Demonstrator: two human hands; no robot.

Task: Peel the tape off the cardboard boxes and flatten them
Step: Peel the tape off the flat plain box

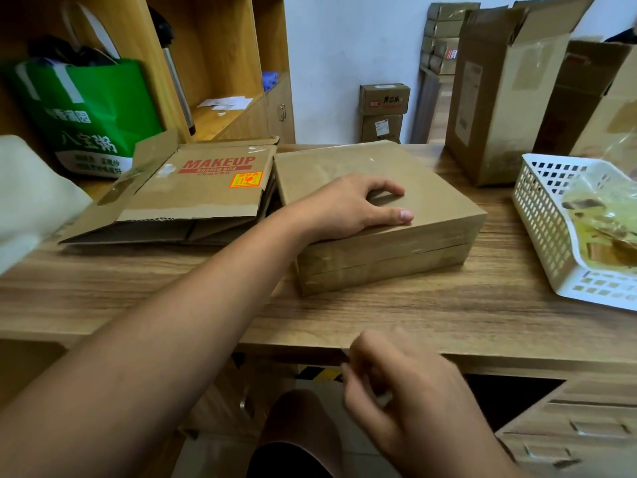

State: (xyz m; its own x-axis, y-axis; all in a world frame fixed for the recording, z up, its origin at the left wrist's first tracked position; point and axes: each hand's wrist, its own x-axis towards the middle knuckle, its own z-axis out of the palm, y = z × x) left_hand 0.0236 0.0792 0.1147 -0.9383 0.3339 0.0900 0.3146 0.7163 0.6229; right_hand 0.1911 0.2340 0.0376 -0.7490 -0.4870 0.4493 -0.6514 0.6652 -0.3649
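Note:
A closed flat brown cardboard box (pixel 348 160), glossy with tape along its side, lies in the middle of the wooden desk (pixel 431 315). My left hand (pixel 344 208) rests on its top near the front edge, with the fingers bent and the thumb stretched out flat. To its left lies a flattened box printed MAKEUP (pixel 206 188) on a pile of flattened cardboard. My right hand (pixel 406 384) hovers at the desk's front edge, blurred, its fingers curled inward. Whether it holds anything is unclear.
A white perforated basket (pixel 537 215) with crumpled clear tape stands at the right. Tall open cardboard boxes (pixel 499 98) stand at the back right. A green bag (pixel 89 112) sits at the back left before wooden shelves. Small boxes are stacked on the floor by the wall.

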